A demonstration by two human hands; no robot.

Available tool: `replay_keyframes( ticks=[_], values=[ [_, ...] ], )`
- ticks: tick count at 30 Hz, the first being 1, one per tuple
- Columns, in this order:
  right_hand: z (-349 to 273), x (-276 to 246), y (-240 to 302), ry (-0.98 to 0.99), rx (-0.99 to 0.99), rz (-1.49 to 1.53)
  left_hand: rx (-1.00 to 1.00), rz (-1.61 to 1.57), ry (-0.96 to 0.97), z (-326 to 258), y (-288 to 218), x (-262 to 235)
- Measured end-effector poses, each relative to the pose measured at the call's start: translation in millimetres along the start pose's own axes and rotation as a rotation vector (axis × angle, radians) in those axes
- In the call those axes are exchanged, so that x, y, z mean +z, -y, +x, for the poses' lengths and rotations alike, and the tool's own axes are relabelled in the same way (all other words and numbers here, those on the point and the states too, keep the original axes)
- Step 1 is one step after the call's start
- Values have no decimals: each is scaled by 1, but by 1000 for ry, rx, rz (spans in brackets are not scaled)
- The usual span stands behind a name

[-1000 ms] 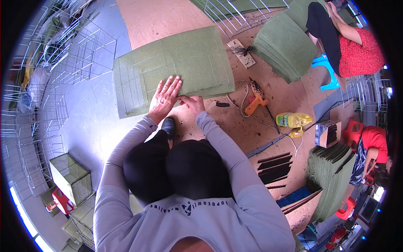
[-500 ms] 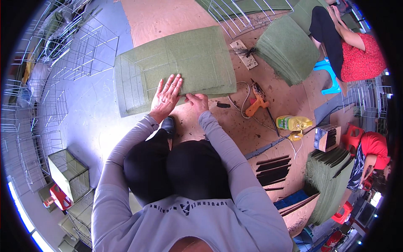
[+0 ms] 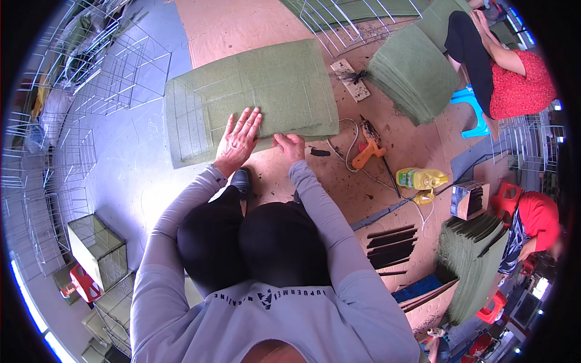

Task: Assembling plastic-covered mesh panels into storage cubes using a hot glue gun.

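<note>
While the left hand (image 3: 239,142) stays planted on the near part of the green sheet (image 3: 284,85), it's the right hand (image 3: 290,147) doing the travelling! A second ago it was tucked close beside the left; now it has slid rightward along the sheet's near edge, and a clear gap has opened between the two. The sheet itself has hardly budged, lying in front of the knees with thin straight wires showing through its left part.

Look at that left hand: palm down, fingers long and a little spread, pointing away from the body, its grip flat and apart, pressing rather than pinching. The right one is curled, bent fingers turned in toward the left at the sheet's edge; whether that grip is clamped on the edge, I can't tell from here. Both forearms reach forward in pale grey sleeves (image 3: 336,227). Just off the sheet's near right corner lies a dark strip (image 3: 319,152), and farther right of the sheet, an orange glue gun (image 3: 370,156).
</note>
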State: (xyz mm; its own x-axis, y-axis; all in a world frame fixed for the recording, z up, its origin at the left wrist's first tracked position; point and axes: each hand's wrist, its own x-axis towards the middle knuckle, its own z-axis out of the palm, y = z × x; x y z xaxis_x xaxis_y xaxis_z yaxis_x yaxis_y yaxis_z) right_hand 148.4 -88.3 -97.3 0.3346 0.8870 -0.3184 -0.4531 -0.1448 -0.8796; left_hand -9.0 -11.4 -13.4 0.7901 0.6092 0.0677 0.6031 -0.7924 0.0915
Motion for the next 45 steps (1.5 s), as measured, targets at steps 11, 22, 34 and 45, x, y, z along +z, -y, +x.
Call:
replay_keyframes(
  ticks=[11, 22, 34, 45],
  values=[
    [-4, 2, 0, -13, 42, -38, 1, -29, -11, -2, 0, -2],
    [1, 5, -3, 7, 7, 30, 32, -55, -2, -4, 3, -10],
    [-1, 3, -8, 9, -31, 58, 74, -13, 0, 17, -4, -5],
    [5, -23, 5, -146, -70, 87, 75, 41, -21, 20, -4, -4]
  ],
)
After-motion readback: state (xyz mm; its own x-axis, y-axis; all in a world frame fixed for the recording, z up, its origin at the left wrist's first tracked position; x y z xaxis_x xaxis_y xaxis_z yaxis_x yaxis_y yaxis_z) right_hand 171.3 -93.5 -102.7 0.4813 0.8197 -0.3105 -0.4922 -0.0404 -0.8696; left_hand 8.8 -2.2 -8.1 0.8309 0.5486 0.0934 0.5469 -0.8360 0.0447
